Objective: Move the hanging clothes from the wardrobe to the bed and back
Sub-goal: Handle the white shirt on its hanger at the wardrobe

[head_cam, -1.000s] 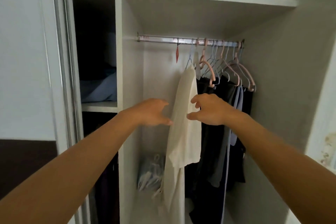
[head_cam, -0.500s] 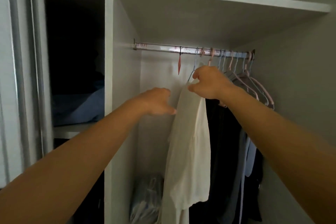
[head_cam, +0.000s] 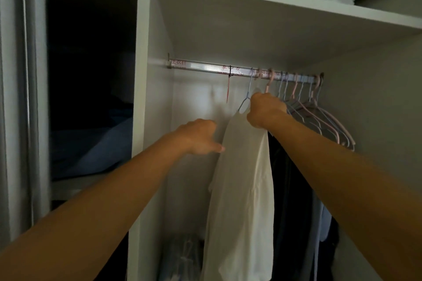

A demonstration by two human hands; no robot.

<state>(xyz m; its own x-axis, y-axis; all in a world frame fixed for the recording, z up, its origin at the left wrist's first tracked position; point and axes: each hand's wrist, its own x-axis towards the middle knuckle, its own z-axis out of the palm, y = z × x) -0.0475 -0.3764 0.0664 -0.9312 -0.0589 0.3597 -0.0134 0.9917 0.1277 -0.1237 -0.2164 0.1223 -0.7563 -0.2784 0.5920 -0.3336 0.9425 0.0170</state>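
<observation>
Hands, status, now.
Left hand: loosely curled, holding nothing, beside the cream garment.
Right hand: gripping the hanger at the garment's top.

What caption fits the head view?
Right hand grips the hanger top of a cream garment on the metal wardrobe rail.

Right hand (head_cam: 266, 109) grips the top of the cream garment (head_cam: 244, 180) at its hanger (head_cam: 245, 100) under the rail (head_cam: 205, 68); left hand (head_cam: 201, 137), fingers loosely curled, touches the garment's left edge. Dark clothes (head_cam: 290, 189) hang just right.
</observation>
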